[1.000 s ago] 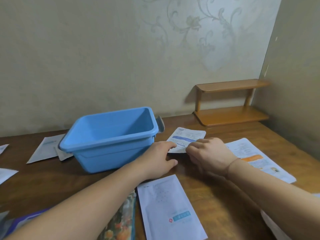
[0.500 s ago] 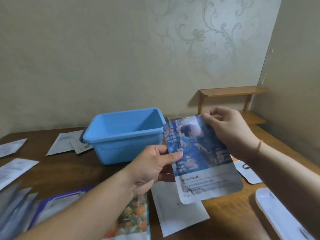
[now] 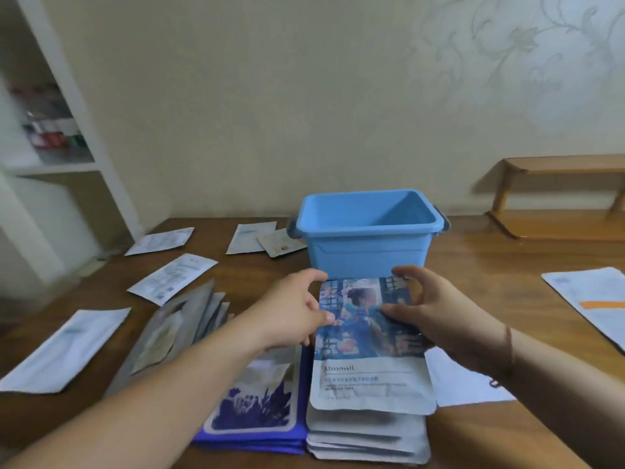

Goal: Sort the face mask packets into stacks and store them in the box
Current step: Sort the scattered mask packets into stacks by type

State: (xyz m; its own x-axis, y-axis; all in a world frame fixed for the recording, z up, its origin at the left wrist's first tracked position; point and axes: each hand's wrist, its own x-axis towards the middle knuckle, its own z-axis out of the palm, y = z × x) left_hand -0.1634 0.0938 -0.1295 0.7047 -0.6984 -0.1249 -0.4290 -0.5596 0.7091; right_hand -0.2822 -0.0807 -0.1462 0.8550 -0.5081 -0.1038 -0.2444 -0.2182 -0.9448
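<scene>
A face mask packet (image 3: 368, 353) with a blue picture lies on top of a stack of like packets (image 3: 368, 438) near the table's front. My left hand (image 3: 294, 316) pinches its left edge with the thumb on top. My right hand (image 3: 436, 319) holds its right side, thumb on the picture and fingers arched over the top corner. The blue box (image 3: 368, 231) stands just behind the packet and looks empty. A purple stack (image 3: 257, 404) lies to the left of the packet stack, and a fanned grey stack (image 3: 176, 330) lies further left.
Several loose white packets (image 3: 172, 277) are scattered over the left of the wooden table (image 3: 490, 265). More white packets (image 3: 588, 299) lie at the right. A small wooden shelf (image 3: 558, 211) stands at the back right, and a white cupboard (image 3: 50, 157) at the left.
Both hands picked a packet off the table beside the box, turned it picture side up, and brought it down and left onto the stack. My view swung left.
</scene>
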